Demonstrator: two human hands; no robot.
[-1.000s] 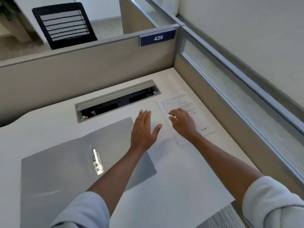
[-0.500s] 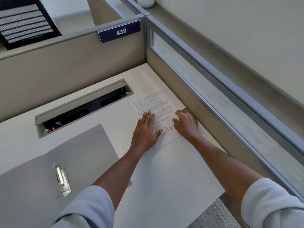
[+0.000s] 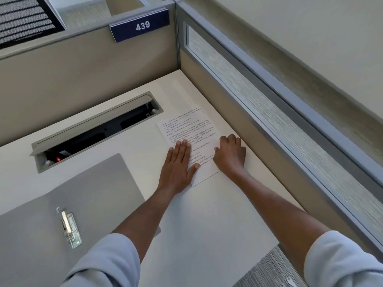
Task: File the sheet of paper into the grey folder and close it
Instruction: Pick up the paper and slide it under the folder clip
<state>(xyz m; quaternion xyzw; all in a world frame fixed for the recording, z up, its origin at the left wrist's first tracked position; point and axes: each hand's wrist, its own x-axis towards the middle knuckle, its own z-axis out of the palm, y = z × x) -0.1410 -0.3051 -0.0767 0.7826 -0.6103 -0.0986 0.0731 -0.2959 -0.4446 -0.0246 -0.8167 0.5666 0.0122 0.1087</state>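
1. At the far left the grey folder (image 3: 68,206) lies open and flat on the white desk (image 3: 207,224), its near-left part running out of view.
2. On the folder's inner face sits a metal lever-arch clip (image 3: 70,229), lying lengthwise toward the viewer, with nothing threaded onto it.
3. Behind the folder, set into the desk, is a long cable tray (image 3: 97,129) with its grey lid tipped up; a small red light (image 3: 58,159) glows at its left end.
4. Above the tray, on top of the beige partition (image 3: 72,65), a dark blue plate (image 3: 141,25) reads 439.
5. The left hand (image 3: 178,164) lies flat, palm down, fingers straight and close together, thumb spread to the right; it presses on the left edge of the sheet of paper (image 3: 192,137) and grips nothing.
6. The sheet rests on the desk to the right of the folder, apart from it and just beside the right end of the cable tray, turned at a slant, with lines of printed text facing up.
7. The right hand (image 3: 230,156) rests on the sheet's right edge with its fingers curled under, knuckles up; whether the fingertips pinch the paper's edge cannot be told.
8. Both forearms are bare, with pale blue sleeves (image 3: 112,264) pushed up near the elbows.
9. Along the right runs a frosted glass panel (image 3: 290,141) in a grey frame.
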